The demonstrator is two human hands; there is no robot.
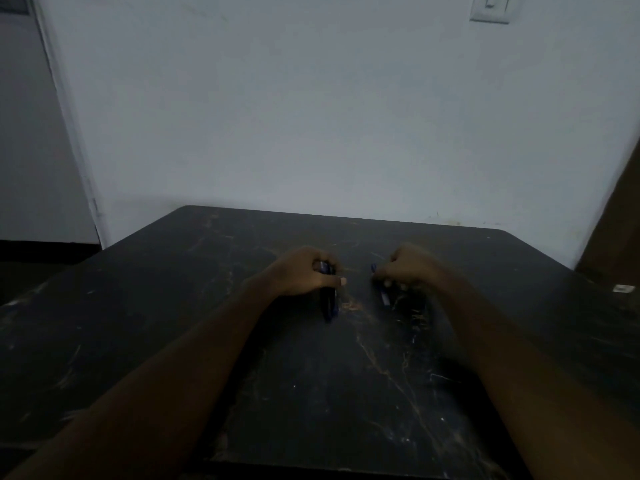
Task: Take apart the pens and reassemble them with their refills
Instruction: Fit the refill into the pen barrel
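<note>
In the head view, the left hand point(304, 271) was clenched around a bundle of dark blue pens point(328, 299), probably to keep them together, while the right hand point(408, 268) was closed on a single pen point(382, 296), seemingly singled out for dismantling above the scratched black table point(173, 323).

The worktop point(311, 375) is dark and matt, its finish worn, with pale scratches and rusty scuffs running from the middle toward the near edge. The pens point(328, 299) in the left hand look like dark blue plastic with a slight sheen; the pen point(383, 296) in the right hand looks the same. The wall point(311, 116) behind the far edge is smooth, matt paint.
</note>
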